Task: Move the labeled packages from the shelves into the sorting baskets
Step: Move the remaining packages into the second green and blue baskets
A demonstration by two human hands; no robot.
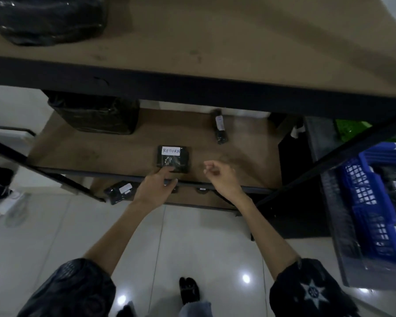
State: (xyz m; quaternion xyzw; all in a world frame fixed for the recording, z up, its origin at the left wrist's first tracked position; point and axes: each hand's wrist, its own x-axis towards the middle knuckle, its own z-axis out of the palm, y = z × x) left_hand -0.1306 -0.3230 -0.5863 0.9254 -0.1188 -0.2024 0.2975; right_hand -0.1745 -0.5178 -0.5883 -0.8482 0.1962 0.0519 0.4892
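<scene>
Brown middle shelf (101, 154) ahead of us: the black package labeled RETURN (173, 159) lies near its front edge, our left hand (157, 187) fingertips touching it, right hand (222, 177) loosely curled, empty.

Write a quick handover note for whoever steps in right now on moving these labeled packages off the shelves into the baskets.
Left hand: fingers stretched out, index finger touching the near edge of the RETURN package; not gripped yet.
Right hand: loosely curled, holding nothing, hovering right of that package.
On the middle shelf: the RETURN package near the front, a slim labeled package further back, and a large black-wrapped bundle back left.
Lower shelf: one small labeled package.
Blue basket stands to the right with some items inside.
Left: pick up the RETURN package, basket it, then the others.
</scene>
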